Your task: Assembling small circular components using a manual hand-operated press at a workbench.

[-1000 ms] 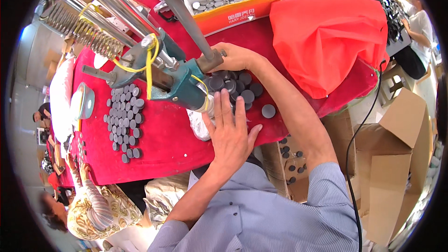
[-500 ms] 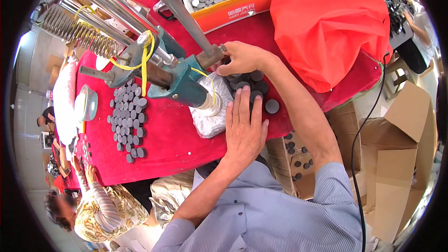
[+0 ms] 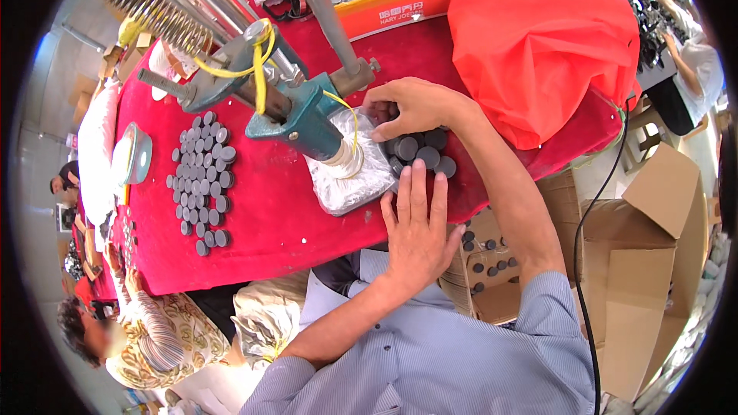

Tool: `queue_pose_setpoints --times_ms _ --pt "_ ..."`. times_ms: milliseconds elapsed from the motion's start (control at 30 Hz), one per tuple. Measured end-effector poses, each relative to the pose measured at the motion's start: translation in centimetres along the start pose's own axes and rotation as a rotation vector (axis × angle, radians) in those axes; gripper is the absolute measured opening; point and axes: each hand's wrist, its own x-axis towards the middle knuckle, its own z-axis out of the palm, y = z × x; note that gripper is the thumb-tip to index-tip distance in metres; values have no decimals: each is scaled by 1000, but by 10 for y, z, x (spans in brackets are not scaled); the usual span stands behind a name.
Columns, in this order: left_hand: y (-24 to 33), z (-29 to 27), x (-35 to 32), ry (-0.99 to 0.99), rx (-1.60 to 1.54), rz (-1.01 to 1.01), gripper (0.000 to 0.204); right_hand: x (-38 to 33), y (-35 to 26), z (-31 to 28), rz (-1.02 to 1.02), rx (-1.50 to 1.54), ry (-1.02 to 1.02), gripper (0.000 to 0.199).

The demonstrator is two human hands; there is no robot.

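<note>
Since the earlier frame, the right hand has come away from the hub of the press lever and now sits lower, at the top edge of the pile of dark grey discs, near the middle of the frame. The lone disc that lay apart now lies against the pile, so the loose discs are closer together beside the plastic-wrapped block under the press. The left hand has shifted slightly right; it lies palm down below centre, fingers spread and gripping nothing, tips at the pile's lower edge. The right wrist bends inward, thumb and fingers curled toward each other beside the block; whether they pinch a disc I cannot tell.
</note>
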Motion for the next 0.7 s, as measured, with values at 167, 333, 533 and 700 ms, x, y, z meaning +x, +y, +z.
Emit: queue_pose_setpoints --times_ms 167,333,533,700 --pt "-2 7 2 50 10 4 94 -25 -13 4 19 -34 -4 31" --pt "-4 19 1 74 49 20 91 -44 -16 12 -46 -172 15 31" --pt "-1 40 8 146 175 52 78 -68 -22 14 -15 -272 18 24" --pt "10 50 8 153 162 197 66 -106 -25 10 119 -204 83 22"
